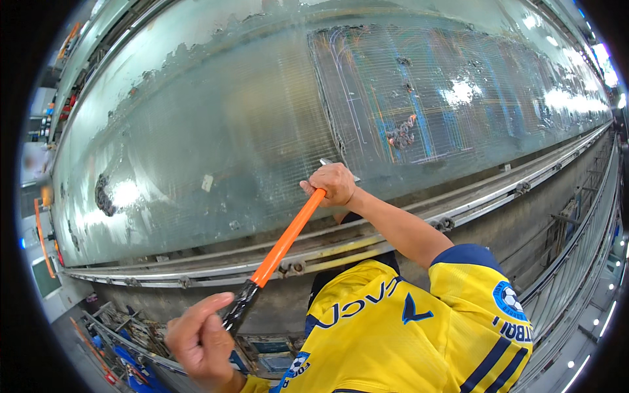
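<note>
long tool with an orange shaft and a black handle end [283, 243] runs diagonally from lower left up to the near edge of the big wet glass sheet with a fine grid pattern [216, 131]. right hand [334, 183] is closed around the top of the orange shaft, right at the sheet's near edge; a small grey metal tip [325, 161] shows just past the knuckles, resting on the glass. left hand [200, 337] is well below the sheet, grip closed on the black handle end with fingers curled round it and the thumb up. grey metal rail with rollers [367, 239] runs along the sheet's near edge, under the shaft. a small tangle of reddish debris [401, 134] lies on the sheet, up and right of the right hand. yellow jersey with navy trim [406, 327] fills the lower frame below the rail.
</note>
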The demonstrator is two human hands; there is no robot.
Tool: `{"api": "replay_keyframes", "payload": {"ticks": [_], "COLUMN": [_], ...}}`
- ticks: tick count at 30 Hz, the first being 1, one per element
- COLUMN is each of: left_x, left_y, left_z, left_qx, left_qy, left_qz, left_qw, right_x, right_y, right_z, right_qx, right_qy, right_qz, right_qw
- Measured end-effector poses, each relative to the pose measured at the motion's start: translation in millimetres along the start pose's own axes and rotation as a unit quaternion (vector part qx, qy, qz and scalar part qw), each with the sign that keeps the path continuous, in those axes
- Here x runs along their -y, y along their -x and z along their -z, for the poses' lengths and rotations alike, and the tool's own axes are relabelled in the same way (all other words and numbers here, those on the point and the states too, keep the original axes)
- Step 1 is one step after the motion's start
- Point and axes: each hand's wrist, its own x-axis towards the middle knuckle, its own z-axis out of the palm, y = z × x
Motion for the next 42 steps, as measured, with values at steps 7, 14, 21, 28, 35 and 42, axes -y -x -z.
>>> {"api": "replay_keyframes", "payload": {"ticks": [7,14,21,28,35,42], "left_x": [12.6,8.6,35.9,89.0,85.4,28.5], "left_y": [-150.0,-325.4,-409.7,-213.3,5.9,95.0], "left_z": [32.2,16.0,-51.8,-30.9,22.2,1.8], "left_qx": [0.006,-0.085,-0.057,-0.091,-0.008,-0.009], "left_qy": [0.018,0.047,0.034,0.149,0.124,0.116], "left_qz": [-0.021,0.029,-0.02,0.119,0.14,0.108], "left_qw": [1.0,0.995,0.998,0.977,0.982,0.987], "right_x": [-81.2,-209.1,-335.7,-243.1,-37.7,45.4], "right_y": [-98.9,-237.8,-343.3,-244.4,-52.7,48.6], "right_z": [-18.1,-33.9,-7.3,-72.1,-40.9,10.0], "right_qx": [0.006,0.057,0.101,0.129,0.201,0.106], "right_qy": [0.012,0.036,0.142,0.055,-0.014,-0.003], "right_qz": [-0.037,-0.07,-0.044,0.181,0.068,0.013], "right_qw": [0.999,0.995,0.984,0.973,0.977,0.994]}}
